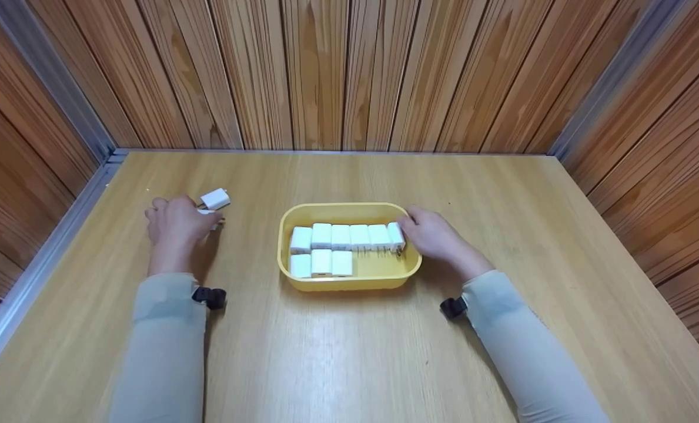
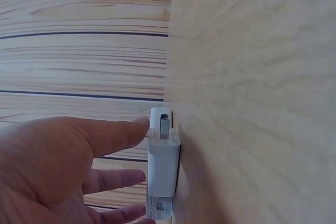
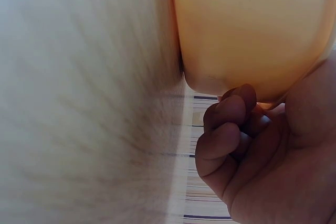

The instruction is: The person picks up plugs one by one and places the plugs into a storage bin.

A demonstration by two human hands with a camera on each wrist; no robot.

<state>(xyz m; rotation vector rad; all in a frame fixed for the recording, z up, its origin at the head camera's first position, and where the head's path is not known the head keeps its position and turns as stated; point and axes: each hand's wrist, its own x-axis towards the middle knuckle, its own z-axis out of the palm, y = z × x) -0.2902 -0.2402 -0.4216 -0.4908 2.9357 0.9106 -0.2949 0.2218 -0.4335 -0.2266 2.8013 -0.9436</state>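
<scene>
White charger plugs (image 1: pixel 340 236) stand in two rows inside a yellow plastic basket (image 1: pixel 349 284); metal prongs show under some of them. My right hand (image 1: pixel 434 235) grips the basket's right end, the thumb at the rim and the curled fingers (image 3: pixel 223 140) against the outer wall. On the table at the left, my left hand (image 1: pixel 179 223) reaches over a white charger plug (image 2: pixel 164 169), fairly straight thumb and fingers spread beside it. Another charger plug (image 1: pixel 215 198) lies just beyond that one. The left hand partly hides the nearer plug in the head view.
The wooden table (image 1: pixel 349 352) ends at a wood-plank wall (image 1: pixel 349 76) behind and at side panels left and right. A dark wrist camera (image 1: pixel 210 298) sits on the left sleeve, and another wrist camera (image 1: pixel 454 308) on the right one.
</scene>
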